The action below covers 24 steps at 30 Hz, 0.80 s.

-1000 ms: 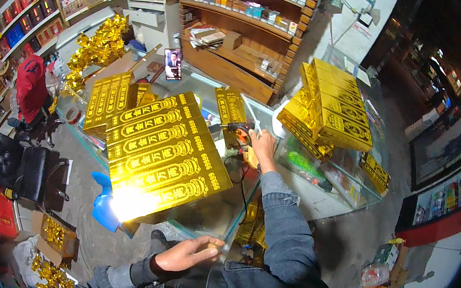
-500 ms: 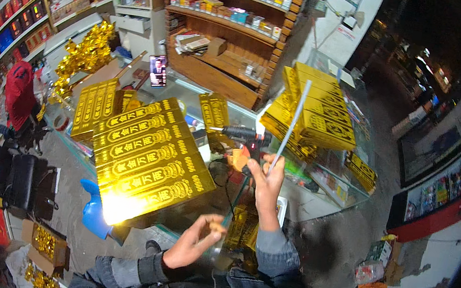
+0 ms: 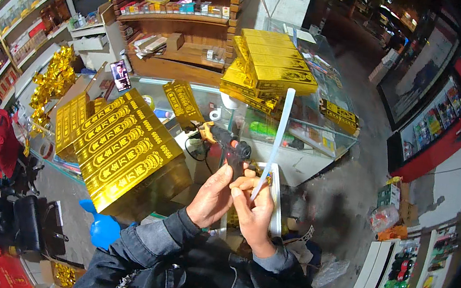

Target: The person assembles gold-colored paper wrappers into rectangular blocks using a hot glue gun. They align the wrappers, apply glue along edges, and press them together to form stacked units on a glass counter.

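Observation:
A black glue gun (image 3: 224,138) with orange parts is in front of me, its grip pointing down toward my hands. My left hand (image 3: 210,199) is closed at that grip, the thumb lying against it. Close beside it, my right hand (image 3: 254,212) pinches a long, whitish translucent glue stick (image 3: 283,122), which stands up from the fingers, slightly tilted. The fingers of both hands nearly meet, and their undersides are hidden. To the left stands a large block of shiny gold printed boxes (image 3: 124,153). A single flat gold piece (image 3: 182,101) lies beyond the gun.
More gold boxes (image 3: 275,68) are stacked on the glass counter (image 3: 322,156) at the far right. A phone (image 3: 120,75) stands upright at the back, near gold foil decorations (image 3: 55,80). A black chair (image 3: 5,222) and a blue plastic object (image 3: 104,229) are at the left.
My left hand has come up and right to the glue gun's grip. My right hand still holds the glue stick, now lower and beside the left. The view has shifted, so the surroundings appear farther left.

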Each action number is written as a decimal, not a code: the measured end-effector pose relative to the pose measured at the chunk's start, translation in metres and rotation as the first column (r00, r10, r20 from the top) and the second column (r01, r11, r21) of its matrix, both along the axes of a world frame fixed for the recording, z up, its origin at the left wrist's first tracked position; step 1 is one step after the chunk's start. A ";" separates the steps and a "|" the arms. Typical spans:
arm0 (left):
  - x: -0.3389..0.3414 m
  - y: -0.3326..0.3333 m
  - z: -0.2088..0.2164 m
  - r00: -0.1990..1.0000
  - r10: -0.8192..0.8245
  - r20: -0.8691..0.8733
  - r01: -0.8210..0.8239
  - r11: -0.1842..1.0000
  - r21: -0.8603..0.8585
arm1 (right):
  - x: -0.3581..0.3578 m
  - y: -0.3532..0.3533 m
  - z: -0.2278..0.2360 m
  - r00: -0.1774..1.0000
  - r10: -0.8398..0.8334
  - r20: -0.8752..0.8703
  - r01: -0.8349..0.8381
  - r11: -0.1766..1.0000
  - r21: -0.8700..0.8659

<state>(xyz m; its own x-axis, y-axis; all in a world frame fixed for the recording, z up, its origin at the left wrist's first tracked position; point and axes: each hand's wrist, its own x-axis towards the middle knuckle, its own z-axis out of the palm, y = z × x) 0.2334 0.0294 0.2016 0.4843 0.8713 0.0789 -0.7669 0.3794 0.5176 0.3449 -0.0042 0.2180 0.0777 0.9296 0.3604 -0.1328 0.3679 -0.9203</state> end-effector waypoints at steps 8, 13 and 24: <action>-0.012 -0.005 -0.004 0.979 -0.072 0.193 0.108 0.977 -0.184 | 0.027 0.005 0.013 0.996 0.039 -0.081 -0.049 0.991 -0.124; -0.028 -0.013 -0.001 0.997 -0.073 0.008 0.074 0.993 -0.096 | 0.037 0.063 -0.036 0.987 0.090 0.136 -0.059 0.974 -0.217; -0.047 -0.058 -0.006 0.688 0.315 -0.654 -0.037 0.915 0.402 | -0.052 0.240 -0.134 0.564 -0.032 0.825 0.128 0.991 -0.049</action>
<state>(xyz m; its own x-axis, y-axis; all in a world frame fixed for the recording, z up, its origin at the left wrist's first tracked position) 0.1866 -0.0289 0.1960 0.3585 0.9297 0.0845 -0.1666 -0.0253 0.9857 0.2928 0.2363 0.0843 -0.1313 0.9664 0.2210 0.7229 0.2459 -0.6457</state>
